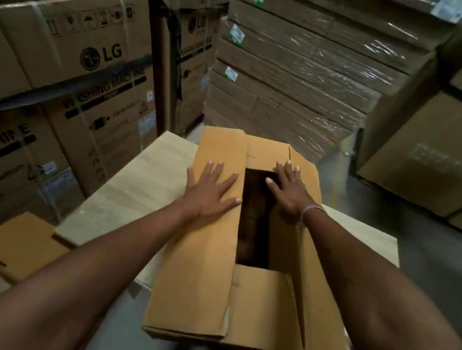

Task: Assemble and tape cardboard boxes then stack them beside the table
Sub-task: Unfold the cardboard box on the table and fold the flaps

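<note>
A tan cardboard box [203, 260] stands on the pale wooden table [134, 179] in front of me. Its long left flap lies folded flat, and my left hand [211, 190] presses on it with fingers spread. The long right flap [320, 291] is still raised at a slant. My right hand [290, 187] lies flat on its far end, fingers apart. Both short end flaps are folded in, and a dark gap [256, 220] between them shows the box's inside. No tape is in view.
Stacked washing-machine cartons [73, 43] fill the left side. A wrapped pile of flat cardboard [297, 74] stands behind the table. Large brown cartons [446, 157] are on the right. Another open tan box [21, 243] sits low at the left, beside the table.
</note>
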Action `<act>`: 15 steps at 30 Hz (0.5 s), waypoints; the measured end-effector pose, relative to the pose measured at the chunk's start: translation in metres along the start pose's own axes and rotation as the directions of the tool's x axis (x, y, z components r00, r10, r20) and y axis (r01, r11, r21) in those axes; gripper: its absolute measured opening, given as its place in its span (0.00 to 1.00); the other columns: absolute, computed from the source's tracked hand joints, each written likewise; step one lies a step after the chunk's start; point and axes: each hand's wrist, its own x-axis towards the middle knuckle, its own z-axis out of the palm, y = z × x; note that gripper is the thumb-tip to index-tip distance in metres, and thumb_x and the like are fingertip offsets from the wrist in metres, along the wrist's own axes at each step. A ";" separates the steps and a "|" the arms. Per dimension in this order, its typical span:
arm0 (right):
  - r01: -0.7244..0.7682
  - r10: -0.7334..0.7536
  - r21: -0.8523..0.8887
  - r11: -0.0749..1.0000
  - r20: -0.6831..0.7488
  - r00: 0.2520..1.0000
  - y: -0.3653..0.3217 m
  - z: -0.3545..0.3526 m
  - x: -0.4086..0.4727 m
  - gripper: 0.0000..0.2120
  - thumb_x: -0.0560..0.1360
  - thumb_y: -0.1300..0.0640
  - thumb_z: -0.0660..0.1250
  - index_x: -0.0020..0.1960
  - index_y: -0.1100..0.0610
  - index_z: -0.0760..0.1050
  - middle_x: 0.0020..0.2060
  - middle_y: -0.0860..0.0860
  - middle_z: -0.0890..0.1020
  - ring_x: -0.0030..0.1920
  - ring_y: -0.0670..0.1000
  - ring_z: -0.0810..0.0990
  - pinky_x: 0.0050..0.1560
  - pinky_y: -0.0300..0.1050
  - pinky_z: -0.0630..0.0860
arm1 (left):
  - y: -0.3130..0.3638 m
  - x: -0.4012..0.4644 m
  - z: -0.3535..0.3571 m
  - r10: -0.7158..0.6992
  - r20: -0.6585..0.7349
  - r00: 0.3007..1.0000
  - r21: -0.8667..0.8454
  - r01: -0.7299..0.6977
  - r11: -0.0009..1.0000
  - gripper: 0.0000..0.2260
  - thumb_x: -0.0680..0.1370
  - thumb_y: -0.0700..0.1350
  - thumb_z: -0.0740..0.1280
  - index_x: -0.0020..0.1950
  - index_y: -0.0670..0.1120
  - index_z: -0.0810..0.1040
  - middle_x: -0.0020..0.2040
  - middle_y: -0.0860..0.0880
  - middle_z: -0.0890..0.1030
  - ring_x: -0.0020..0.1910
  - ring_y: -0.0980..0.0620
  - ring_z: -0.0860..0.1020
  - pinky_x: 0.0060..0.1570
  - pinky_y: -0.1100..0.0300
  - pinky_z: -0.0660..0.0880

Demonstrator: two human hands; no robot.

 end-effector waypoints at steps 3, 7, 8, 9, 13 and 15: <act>-0.115 0.122 0.103 0.988 -0.064 0.990 0.018 0.006 -0.019 0.38 0.82 0.28 0.46 0.84 0.43 0.37 0.83 0.47 0.35 0.83 0.55 0.34 0.78 0.69 0.38 | 0.000 0.000 0.015 -0.006 -0.085 0.996 0.118 0.016 0.993 0.36 0.78 0.75 0.40 0.84 0.63 0.39 0.85 0.46 0.36 0.83 0.42 0.35 0.73 0.26 0.34; -0.311 0.316 0.118 0.943 -0.031 0.948 0.048 0.012 -0.036 0.41 0.78 0.23 0.43 0.84 0.41 0.37 0.84 0.49 0.36 0.83 0.60 0.35 0.75 0.76 0.37 | 0.000 0.003 0.021 0.005 -0.125 0.992 0.172 0.017 0.985 0.37 0.77 0.75 0.36 0.83 0.62 0.38 0.85 0.46 0.36 0.83 0.41 0.35 0.72 0.24 0.34; -0.339 0.345 0.142 0.930 -0.014 0.939 0.054 0.012 -0.037 0.42 0.77 0.22 0.45 0.84 0.40 0.38 0.84 0.50 0.36 0.83 0.62 0.35 0.75 0.76 0.38 | 0.000 0.004 0.022 0.003 -0.127 0.992 0.179 0.020 0.984 0.36 0.77 0.75 0.36 0.83 0.62 0.38 0.85 0.46 0.36 0.83 0.41 0.35 0.72 0.23 0.34; -0.355 0.359 0.174 0.918 0.011 0.933 0.057 0.010 -0.038 0.44 0.77 0.21 0.46 0.84 0.40 0.38 0.84 0.51 0.36 0.83 0.64 0.36 0.76 0.76 0.40 | 0.000 0.004 0.022 -0.002 -0.129 0.992 0.182 0.025 0.983 0.36 0.77 0.75 0.36 0.83 0.62 0.37 0.84 0.46 0.36 0.83 0.41 0.35 0.72 0.23 0.35; -0.391 0.385 0.248 0.887 0.073 0.920 0.062 -0.015 -0.036 0.52 0.74 0.23 0.59 0.85 0.45 0.37 0.84 0.55 0.36 0.83 0.67 0.47 0.80 0.68 0.53 | 0.000 0.004 0.020 -0.007 -0.118 0.993 0.160 0.026 0.987 0.36 0.78 0.75 0.38 0.83 0.62 0.36 0.84 0.46 0.35 0.83 0.41 0.35 0.73 0.24 0.36; -0.450 0.446 0.192 0.872 0.064 0.893 0.061 -0.036 -0.032 0.57 0.73 0.28 0.69 0.85 0.48 0.38 0.84 0.57 0.41 0.82 0.67 0.52 0.79 0.67 0.59 | 0.001 0.005 0.018 -0.006 -0.106 0.994 0.151 0.022 0.988 0.36 0.78 0.75 0.39 0.83 0.62 0.36 0.84 0.46 0.35 0.83 0.41 0.35 0.74 0.25 0.38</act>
